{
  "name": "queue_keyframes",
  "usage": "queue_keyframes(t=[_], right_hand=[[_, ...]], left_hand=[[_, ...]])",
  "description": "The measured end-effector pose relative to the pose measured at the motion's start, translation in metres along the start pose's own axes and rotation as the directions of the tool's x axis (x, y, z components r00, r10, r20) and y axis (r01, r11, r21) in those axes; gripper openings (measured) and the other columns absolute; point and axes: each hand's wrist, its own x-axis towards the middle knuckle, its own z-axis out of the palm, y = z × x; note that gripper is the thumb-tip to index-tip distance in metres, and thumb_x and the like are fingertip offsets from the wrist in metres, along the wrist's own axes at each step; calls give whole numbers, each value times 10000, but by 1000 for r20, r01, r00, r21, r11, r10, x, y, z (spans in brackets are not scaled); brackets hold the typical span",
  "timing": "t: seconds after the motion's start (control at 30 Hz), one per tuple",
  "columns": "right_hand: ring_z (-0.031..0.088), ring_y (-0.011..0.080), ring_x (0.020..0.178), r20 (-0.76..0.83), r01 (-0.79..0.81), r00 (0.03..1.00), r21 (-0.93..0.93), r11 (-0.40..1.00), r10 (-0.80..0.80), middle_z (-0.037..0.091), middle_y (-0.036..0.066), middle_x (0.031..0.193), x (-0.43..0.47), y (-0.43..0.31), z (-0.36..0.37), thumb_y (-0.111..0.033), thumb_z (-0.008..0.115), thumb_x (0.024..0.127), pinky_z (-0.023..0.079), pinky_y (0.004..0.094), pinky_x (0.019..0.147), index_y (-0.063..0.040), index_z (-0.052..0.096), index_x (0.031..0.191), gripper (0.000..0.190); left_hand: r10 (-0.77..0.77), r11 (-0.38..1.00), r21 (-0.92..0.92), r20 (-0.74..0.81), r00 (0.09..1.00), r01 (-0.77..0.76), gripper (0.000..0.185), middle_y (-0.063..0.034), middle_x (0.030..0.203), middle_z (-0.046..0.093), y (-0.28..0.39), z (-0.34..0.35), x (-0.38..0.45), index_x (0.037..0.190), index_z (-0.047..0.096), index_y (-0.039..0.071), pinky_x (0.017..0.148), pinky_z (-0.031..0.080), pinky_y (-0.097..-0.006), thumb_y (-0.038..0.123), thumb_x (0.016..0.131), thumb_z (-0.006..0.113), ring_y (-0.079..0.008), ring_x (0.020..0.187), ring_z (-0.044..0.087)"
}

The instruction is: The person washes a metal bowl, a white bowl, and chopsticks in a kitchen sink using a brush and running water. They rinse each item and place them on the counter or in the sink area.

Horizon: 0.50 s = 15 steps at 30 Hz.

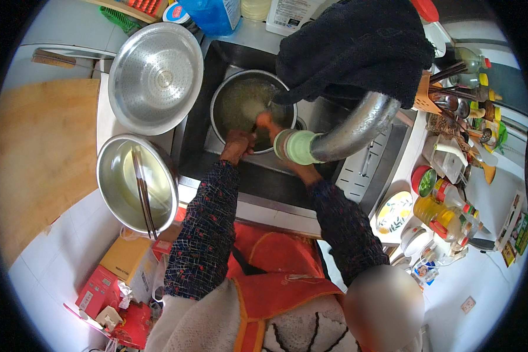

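A round metal basin holding murky water stands in the dark sink. My left hand is bent over the basin's near rim, its fingers close to a small dark item I cannot identify. My right hand is blurred over the water, close to my left fingers; its wrist is partly hidden behind the pale green fitting. That fitting sits on the end of a thick metal pipe, with a dark cloth draped above. What either hand grips is not clear.
A metal colander and a metal bowl with chopsticks across it stand left of the sink. At the right are a slotted metal tray, a patterned plate, an oil bottle and an orange utensil holder.
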Motion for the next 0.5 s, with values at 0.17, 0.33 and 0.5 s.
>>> queue_keyframes(t=[0.17, 0.33, 0.5], right_hand=[[576, 233, 917, 9, -77, 997, 50, 996, 77, 589, 94, 1008, 17, 14, 1, -205, 533, 913, 477, 366, 802, -53, 542, 1211, 335], [570, 207, 903, 18, -39, 999, 42, 998, 38, 580, 69, 1000, -36, 28, 4, -194, 541, 911, 471, 347, 796, -51, 557, 1194, 318], [563, 180, 889, 89, -216, 975, 194, 957, 202, 571, 44, 992, -18, 51, 10, -184, 549, 908, 465, 328, 790, -49, 572, 1176, 301]], left_hand=[[-16, 976, -216, -41, 999, 7, 179, -115, 714, 626, -6, -4, 5, 892, 575, -27, 417, 432, -282, 147, 916, 541, -161, 539, 582], [247, 866, 470, -98, 964, -174, 246, -169, 791, 648, -10, -17, 9, 924, 624, -10, 631, 501, -461, 221, 900, 541, -320, 629, 612], [620, 535, 838, -301, 725, -110, 227, -221, 732, 613, -16, -34, 1, 869, 650, -2, 694, 500, -498, 216, 854, 590, -409, 712, 616]])
